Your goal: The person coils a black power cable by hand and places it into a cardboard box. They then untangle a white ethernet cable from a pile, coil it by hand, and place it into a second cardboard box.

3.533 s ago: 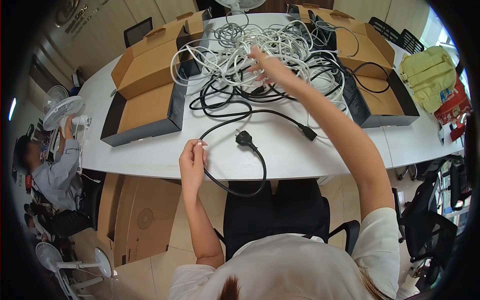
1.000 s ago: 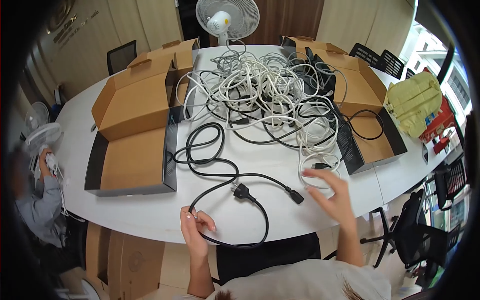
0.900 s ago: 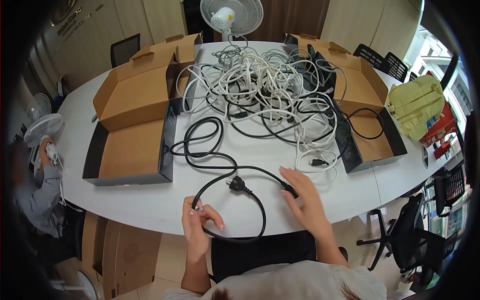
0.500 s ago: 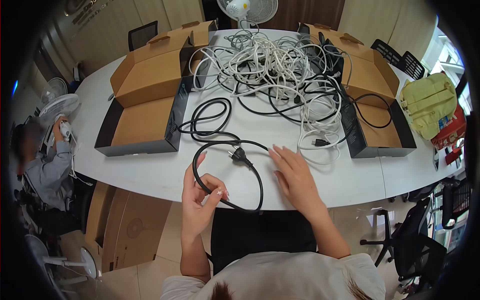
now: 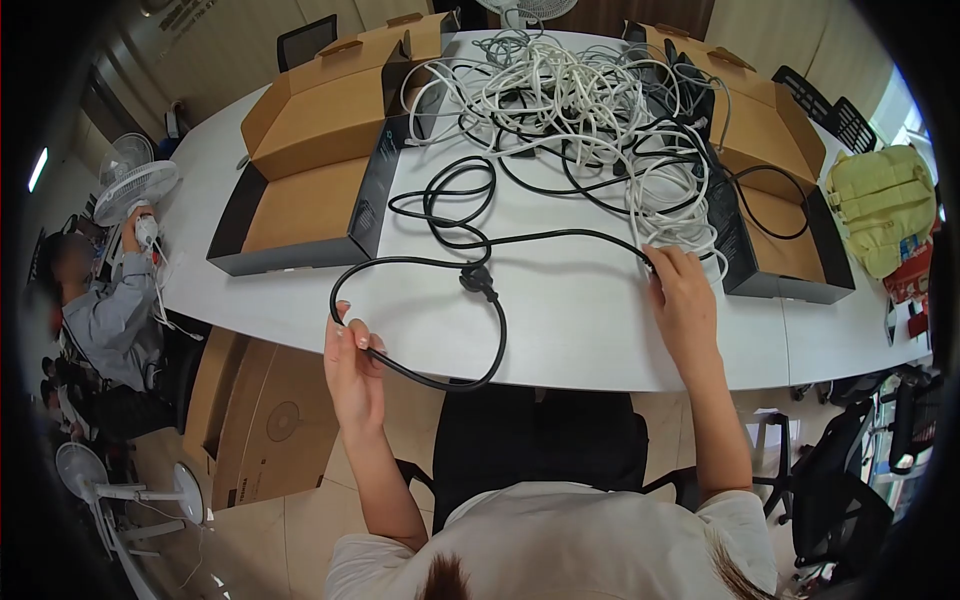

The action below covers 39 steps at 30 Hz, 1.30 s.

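A black power cord [image 5: 420, 262] lies looped over the front of the white table [image 5: 590, 340]. My left hand [image 5: 355, 375] is closed on the near left side of its big loop, which hangs partly past the table edge. The cord's plug [image 5: 478, 280] sits at the middle, by a crossing of the cord. My right hand [image 5: 685, 305] is closed around the stretch running off to the right; the fingers cover that end. Just behind my right hand is a coiled white cable [image 5: 665, 205].
A tangled heap of white, grey and black cables [image 5: 570, 95] covers the table's back middle. Open boxes stand left [image 5: 300, 210] and right [image 5: 780, 260]. A yellow backpack [image 5: 880, 205] rests at the far right. Another person [image 5: 110, 310] sits at the left beside a white fan [image 5: 140, 190].
My right hand has moved right and taken hold of the cord, drawing a length out sideways. My left hand has shifted left with the loop, which is wider. The view has tilted slightly down.
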Motion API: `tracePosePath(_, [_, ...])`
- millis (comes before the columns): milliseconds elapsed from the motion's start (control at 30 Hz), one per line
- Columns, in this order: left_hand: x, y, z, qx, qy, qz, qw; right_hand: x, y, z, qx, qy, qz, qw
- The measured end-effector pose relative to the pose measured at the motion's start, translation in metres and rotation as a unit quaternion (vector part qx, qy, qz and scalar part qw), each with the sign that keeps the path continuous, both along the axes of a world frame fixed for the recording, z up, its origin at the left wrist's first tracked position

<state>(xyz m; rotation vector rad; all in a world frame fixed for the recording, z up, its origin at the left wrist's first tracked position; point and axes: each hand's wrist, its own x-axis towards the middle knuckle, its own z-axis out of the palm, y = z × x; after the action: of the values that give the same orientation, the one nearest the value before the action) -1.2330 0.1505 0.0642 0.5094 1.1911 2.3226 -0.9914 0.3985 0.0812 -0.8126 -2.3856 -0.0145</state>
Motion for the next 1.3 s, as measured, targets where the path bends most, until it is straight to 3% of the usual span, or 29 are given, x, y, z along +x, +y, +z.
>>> tracePosePath(167, [-0.009,0.002,0.0,0.084,-0.156,-0.003,0.984,0.005,0.001,-0.009,0.01,-0.021,-0.016,1.0])
tracePosePath(267, [-0.015,-0.003,-0.002,0.088,-0.136,-0.066,0.985,0.004,-0.002,-0.009,0.01,-0.028,-0.021,0.999])
tracePosePath(433, [-0.001,0.007,0.01,0.024,-0.104,-0.061,0.992,-0.002,-0.014,-0.016,0.023,-0.038,-0.023,0.999])
tracePosePath(533, [0.001,0.01,0.01,0.03,-0.097,-0.09,0.991,-0.015,-0.038,-0.004,0.04,0.014,-0.027,0.999])
tracePosePath(600, [0.005,0.014,0.011,0.036,-0.08,-0.114,0.99,-0.03,-0.061,-0.007,-0.023,0.083,0.01,0.996])
tracePosePath(700, [0.012,0.017,0.012,0.062,-0.091,-0.155,0.982,-0.061,-0.091,-0.02,-0.168,0.098,0.122,0.973])
tracePosePath(933, [0.018,0.012,0.017,0.053,-0.075,-0.23,0.969,-0.106,-0.104,-0.031,-0.24,0.028,0.105,0.965])
tracePosePath(1000, [0.016,0.009,0.018,0.03,-0.041,-0.234,0.971,-0.101,-0.105,-0.023,-0.274,0.041,0.101,0.956])
tracePosePath(1067, [0.015,0.009,0.013,0.065,-0.08,-0.248,0.963,-0.086,-0.098,-0.016,-0.31,0.048,0.1,0.944])
tracePosePath(1200, [0.014,0.019,-0.004,0.203,-0.205,-0.321,0.902,-0.056,-0.09,0.006,-0.34,0.078,0.098,0.932])
tracePosePath(1267, [0.016,0.028,-0.014,0.284,-0.291,-0.36,0.84,-0.05,-0.081,0.012,-0.291,0.147,0.118,0.938])
tracePosePath(1300, [0.017,0.033,-0.018,0.322,-0.332,-0.376,0.803,-0.047,-0.078,0.02,-0.355,0.164,0.112,0.913])
